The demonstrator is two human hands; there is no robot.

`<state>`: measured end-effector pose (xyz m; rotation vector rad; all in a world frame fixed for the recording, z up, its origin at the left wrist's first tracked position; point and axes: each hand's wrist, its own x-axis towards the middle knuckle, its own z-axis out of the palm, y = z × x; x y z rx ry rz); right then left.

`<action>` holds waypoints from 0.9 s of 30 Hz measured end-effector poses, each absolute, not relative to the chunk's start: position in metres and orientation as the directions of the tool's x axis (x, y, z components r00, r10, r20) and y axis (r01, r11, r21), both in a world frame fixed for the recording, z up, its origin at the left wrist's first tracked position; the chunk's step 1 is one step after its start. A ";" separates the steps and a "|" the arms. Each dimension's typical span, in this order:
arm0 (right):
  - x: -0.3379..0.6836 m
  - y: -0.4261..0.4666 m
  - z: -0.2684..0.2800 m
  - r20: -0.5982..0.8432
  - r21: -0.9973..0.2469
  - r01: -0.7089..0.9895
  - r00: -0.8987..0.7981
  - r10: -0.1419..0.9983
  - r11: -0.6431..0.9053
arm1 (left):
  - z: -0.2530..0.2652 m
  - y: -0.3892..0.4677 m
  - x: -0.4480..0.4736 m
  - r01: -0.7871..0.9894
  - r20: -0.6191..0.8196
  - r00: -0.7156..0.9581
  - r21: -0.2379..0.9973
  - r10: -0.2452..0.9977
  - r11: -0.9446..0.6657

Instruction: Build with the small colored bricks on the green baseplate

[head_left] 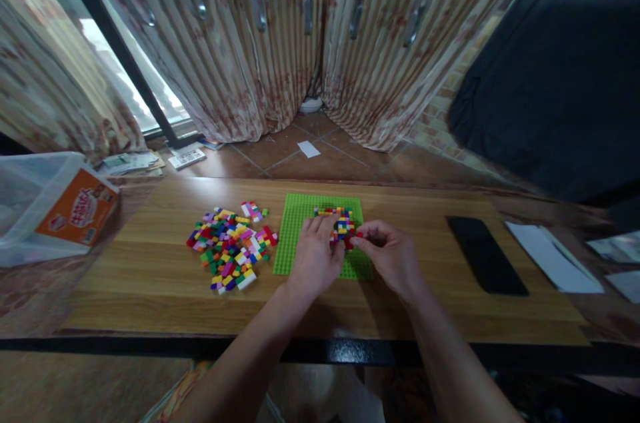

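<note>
A green studded baseplate (293, 223) lies on the wooden table, bearing a multicoloured build of toy bricks (345, 226). My left hand (315, 253) curls over the left side of that build, fingers on its top and thumb near its front edge, and hides part of it. At the build's right side, my right hand (393, 253) is closed in a pinch on a small red brick (359, 235). That brick is beside or touching the build; I cannot tell which. Left of the baseplate spreads a pile of loose bricks (230, 246) in many colours.
On the table's right side lies a flat black object (485, 254), with white paper (555, 258) beyond it. A clear plastic bin with an orange label (80, 206) stands at the far left. Striped curtains (240, 63) hang behind the wooden table (150, 296).
</note>
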<state>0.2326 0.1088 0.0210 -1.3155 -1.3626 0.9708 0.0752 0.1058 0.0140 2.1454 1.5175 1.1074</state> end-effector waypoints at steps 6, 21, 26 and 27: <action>0.231 0.109 0.020 0.181 -0.933 0.325 0.048 0.982 0.156 | 0.016 0.104 0.076 0.659 0.415 0.134 0.640 0.900 -0.394; 0.224 0.096 0.031 0.419 -0.736 0.523 -0.147 0.896 0.430 | 0.032 0.095 0.073 0.457 0.432 0.062 0.789 0.900 -0.410; 0.225 0.097 0.022 0.398 -0.802 0.425 -0.144 0.906 0.420 | 0.033 0.096 0.069 0.418 0.427 0.069 0.808 0.902 -0.415; 0.226 0.097 0.020 0.385 -0.822 0.394 -0.145 0.911 0.410 | 0.032 0.097 0.069 0.416 0.429 0.064 0.809 0.901 -0.415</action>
